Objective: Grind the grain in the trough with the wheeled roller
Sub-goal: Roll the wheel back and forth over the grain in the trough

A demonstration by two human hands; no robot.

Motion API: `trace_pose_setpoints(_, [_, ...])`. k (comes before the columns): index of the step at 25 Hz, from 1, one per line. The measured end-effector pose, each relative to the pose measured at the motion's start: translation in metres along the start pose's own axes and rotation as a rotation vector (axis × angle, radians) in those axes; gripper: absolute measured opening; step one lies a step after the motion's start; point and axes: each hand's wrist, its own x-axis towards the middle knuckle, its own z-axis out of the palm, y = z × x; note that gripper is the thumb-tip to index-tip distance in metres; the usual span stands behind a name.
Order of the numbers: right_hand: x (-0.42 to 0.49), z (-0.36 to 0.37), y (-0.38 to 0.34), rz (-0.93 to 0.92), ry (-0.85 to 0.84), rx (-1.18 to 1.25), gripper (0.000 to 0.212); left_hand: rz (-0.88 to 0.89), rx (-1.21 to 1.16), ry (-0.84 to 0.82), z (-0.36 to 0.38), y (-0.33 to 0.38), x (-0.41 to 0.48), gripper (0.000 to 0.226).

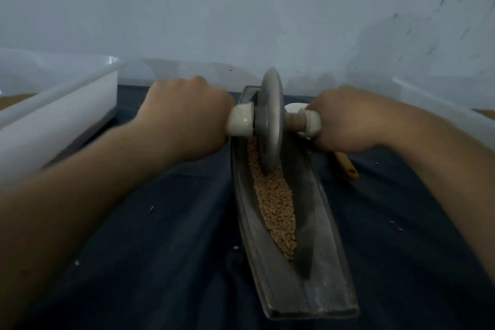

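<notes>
While both hands, left hand (184, 112) and right hand (345, 120), clench the wheeled roller (272, 120) handles, uneven pressure could spill grain (276, 203) over the trough (316, 244).

Both hands (187, 115) (345, 120) grip roller (272, 120) in trough (316, 238).

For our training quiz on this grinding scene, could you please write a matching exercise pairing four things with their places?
Things: 1 wheeled roller; 2 grain; 3 white tub; 4 yellow-brown tool handle.
Places: A on the cloth, right of the trough; B along the trough's groove; C far left; D upright in the trough, gripped by left hand and right hand.
Pairs: 1-D; 2-B; 3-C; 4-A.
</notes>
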Motion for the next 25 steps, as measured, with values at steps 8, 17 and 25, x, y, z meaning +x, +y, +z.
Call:
trace_pose_setpoints(8, [-0.023,0.029,0.000,0.029,0.436,-0.072,0.027,-0.048,0.060,0.198,0.001,0.012,-0.016,0.031])
trace_pose_setpoints(17, [-0.078,0.023,-0.010,0.026,0.491,-0.204,0.018,0.043,0.049,0.099,-0.024,0.011,-0.061,0.042])
trace_pose_setpoints(25, [0.024,0.041,0.006,0.104,0.638,-0.161,0.025,-0.123,0.043,0.136,0.021,0.003,0.021,0.006])
